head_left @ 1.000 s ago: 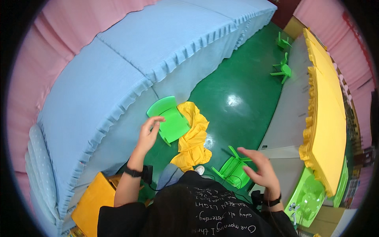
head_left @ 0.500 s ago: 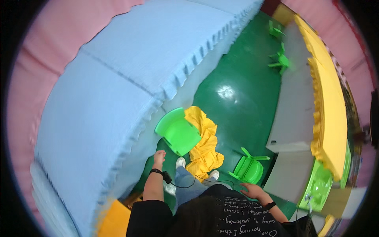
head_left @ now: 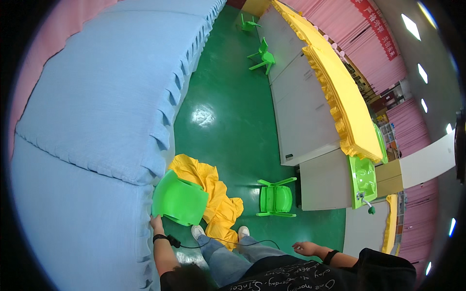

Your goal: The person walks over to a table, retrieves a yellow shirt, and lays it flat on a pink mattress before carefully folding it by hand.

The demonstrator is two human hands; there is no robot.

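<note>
My left hand (head_left: 157,223) is at the lower left edge of a green plastic chair (head_left: 180,198), beside the blue-draped surface. Its fingers close on the chair's edge and are partly hidden there. A crumpled yellow cloth (head_left: 224,204) lies on the floor, running from behind the chair to between my feet. My right hand (head_left: 305,248) hangs in the air at the lower right, fingers loosely bent and apart, holding nothing. Another green chair (head_left: 276,198) stands nearest to it, farther forward on the floor.
A long surface under ruffled blue covers (head_left: 107,92) runs along the left. Along the right are white cabinets (head_left: 301,92) with a yellow ruffled cover (head_left: 340,82) and a green sink (head_left: 362,177). More green chairs (head_left: 264,57) stand far ahead. A black cable (head_left: 228,241) crosses before my body.
My view has turned right, so the scene shifts left. My left hand has reached from open air beside the chair onto its edge. My right hand stays empty.
</note>
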